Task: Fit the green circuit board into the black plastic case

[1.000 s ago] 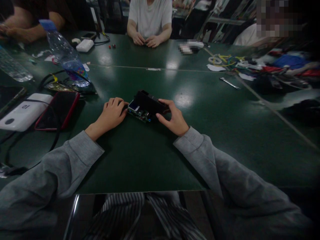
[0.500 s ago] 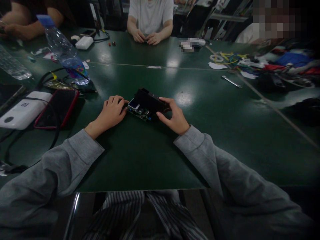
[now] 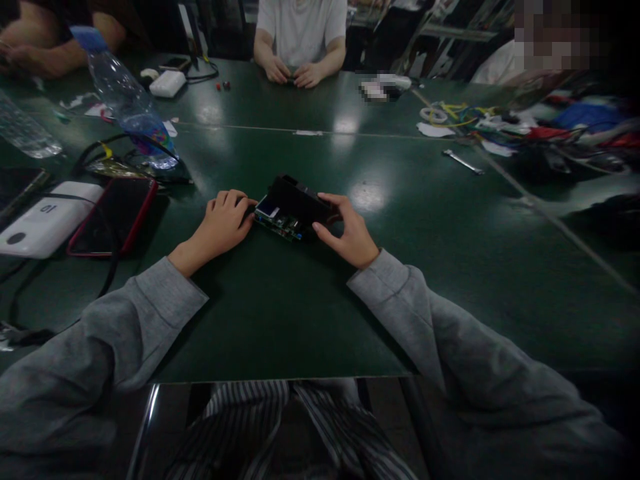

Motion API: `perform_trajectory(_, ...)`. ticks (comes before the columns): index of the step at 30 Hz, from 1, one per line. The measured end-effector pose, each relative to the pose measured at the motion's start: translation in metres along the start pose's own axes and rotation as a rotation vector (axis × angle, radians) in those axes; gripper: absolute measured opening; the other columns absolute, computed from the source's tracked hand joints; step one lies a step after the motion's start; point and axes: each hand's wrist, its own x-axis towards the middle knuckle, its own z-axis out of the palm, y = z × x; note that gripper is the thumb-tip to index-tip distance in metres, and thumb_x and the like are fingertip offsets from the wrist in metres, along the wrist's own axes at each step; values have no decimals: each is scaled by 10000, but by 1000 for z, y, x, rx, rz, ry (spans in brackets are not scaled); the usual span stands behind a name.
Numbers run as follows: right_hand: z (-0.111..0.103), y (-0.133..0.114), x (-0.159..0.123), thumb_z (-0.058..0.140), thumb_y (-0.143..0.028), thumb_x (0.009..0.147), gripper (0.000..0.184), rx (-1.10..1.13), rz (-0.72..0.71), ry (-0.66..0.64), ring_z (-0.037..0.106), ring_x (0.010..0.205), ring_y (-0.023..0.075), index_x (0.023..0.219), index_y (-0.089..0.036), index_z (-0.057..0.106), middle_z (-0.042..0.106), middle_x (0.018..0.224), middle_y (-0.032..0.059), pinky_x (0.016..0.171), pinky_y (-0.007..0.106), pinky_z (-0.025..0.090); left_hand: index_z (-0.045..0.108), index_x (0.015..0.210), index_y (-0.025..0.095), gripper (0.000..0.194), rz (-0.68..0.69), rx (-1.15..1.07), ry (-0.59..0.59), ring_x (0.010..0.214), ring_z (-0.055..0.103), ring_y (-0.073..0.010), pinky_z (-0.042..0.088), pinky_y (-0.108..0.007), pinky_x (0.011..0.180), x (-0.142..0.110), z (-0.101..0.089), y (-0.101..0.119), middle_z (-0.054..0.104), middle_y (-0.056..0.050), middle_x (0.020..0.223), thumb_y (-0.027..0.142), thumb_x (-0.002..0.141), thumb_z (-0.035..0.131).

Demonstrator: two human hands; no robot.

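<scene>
Black, flat, box-like casing (image 3: 300, 200) with a green circuit board (image 3: 283, 227) showing along its near-left side lies directly between the two hands, over the dark green surface (image 3: 290, 313). Its long axis runs roughly from one hand to the other, the right end slanting a little nearer the wearer. Neither hand is clearly nearer: both touch it. The right hand (image 3: 353, 233) clasps the right end, thumb on the near side and fingers on the far side; the left hand (image 3: 220, 223), fingers curled, meets the left end, though I cannot tell whether it grips or merely steadies.
</scene>
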Motion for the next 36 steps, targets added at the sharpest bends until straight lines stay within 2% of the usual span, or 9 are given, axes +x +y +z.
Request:
perform_trajectory(6,0,0,0,632,-436,866,580,7,-10,2,617,1139,290,1393,-256,468,591,1299,93,983,507,533,542,1309,167,375,9,1,7,1237,466,-354,432,-536,1002,-1,0,0,508,-172,1336,318,998,397)
perform_trajectory(19,0,0,0,652,-427,861,574,-1,-19,12,654,1015,264,1374,-239,477,611,1256,97,891,473,578,545,1313,165,387,6,-24,6,1229,456,-360,429,-561,998,0,1,0,503,-175,1338,331,995,399)
perform_trajectory(29,-1,-1,0,633,-427,868,584,0,5,-9,630,1100,286,1399,-256,463,593,1291,93,939,504,558,543,1310,165,379,10,-10,1,1240,459,-353,434,-549,999,0,-1,0,502,-167,1339,321,998,395)
perform_trajectory(36,-1,-2,0,636,-435,859,579,8,10,-3,635,1084,281,1385,-257,473,601,1277,91,943,505,555,546,1308,163,382,5,0,0,1242,460,-360,432,-549,996,0,-1,1,509,-173,1333,327,1001,391)
